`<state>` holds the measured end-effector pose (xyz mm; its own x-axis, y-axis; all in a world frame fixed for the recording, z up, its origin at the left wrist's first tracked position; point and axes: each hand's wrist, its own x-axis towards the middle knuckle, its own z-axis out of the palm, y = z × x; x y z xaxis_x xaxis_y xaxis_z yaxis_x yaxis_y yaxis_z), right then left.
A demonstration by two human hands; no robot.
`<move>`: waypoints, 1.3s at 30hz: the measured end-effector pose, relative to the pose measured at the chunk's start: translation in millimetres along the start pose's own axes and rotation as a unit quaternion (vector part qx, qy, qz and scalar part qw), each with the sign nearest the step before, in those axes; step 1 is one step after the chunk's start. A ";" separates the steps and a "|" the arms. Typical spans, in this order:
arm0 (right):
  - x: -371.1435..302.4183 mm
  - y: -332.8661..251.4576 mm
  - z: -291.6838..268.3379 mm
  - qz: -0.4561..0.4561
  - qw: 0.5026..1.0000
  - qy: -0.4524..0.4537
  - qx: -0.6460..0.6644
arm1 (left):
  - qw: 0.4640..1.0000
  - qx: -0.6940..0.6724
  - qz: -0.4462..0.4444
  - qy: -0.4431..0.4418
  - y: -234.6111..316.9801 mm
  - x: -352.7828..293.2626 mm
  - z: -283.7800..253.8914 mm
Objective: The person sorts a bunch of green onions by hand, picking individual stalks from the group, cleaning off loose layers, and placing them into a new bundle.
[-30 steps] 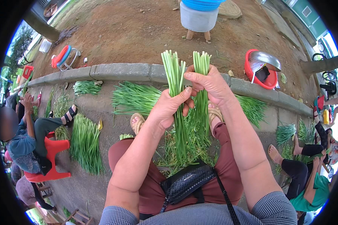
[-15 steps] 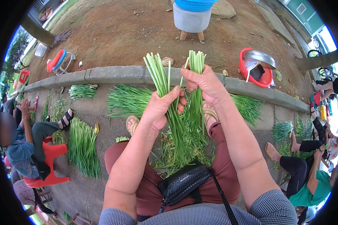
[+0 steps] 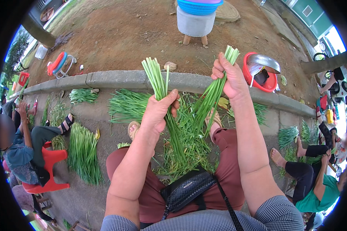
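While each hand clamped its own bunch, left hand [image 3: 158, 111] and right hand [image 3: 229, 77] held the green stalks [image 3: 173, 131] apart, seemingly for sorting

Outdoor roadside work area of open-air market type, where green stalks are sorted on the ground. Surface is bare brown earth [image 3: 115, 34] bordered by a concrete kerb [image 3: 115, 79], with paving below it. Bundles of green stalks [image 3: 83, 152] lie in rows directly on the paving. Persons sit low alongside, one on a red plastic stool [image 3: 46, 169]. A red basin [image 3: 264, 77] and stacked blue baskets [image 3: 198, 7] stand on the earth.
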<state>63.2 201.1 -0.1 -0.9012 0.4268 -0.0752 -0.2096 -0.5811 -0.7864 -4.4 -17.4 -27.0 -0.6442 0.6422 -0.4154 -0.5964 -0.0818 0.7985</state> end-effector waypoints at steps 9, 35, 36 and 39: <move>-18.5 35.7 47.5 0.072 0.970 -0.014 -0.233 | 0.999 0.019 0.010 -0.043 -4.4 0.4 6.0; -9.6 -18.8 0.4 0.000 0.997 0.021 -0.077 | 0.954 -0.065 -0.008 -0.293 6.7 -13.1 1.1; -11.5 -10.0 11.2 0.031 0.994 0.015 -0.099 | 0.950 -0.068 -0.007 -0.305 5.5 -13.8 2.1; -17.9 13.9 35.3 0.068 0.992 -0.022 -0.103 | 0.959 -0.048 -0.016 -0.278 3.2 -14.1 7.7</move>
<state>63.1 160.9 12.0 -0.9329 0.3197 -0.1660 -0.0067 -0.4761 -0.8794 6.5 -20.8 -15.3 -0.2853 0.9507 -0.1214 -0.6706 -0.1075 0.7340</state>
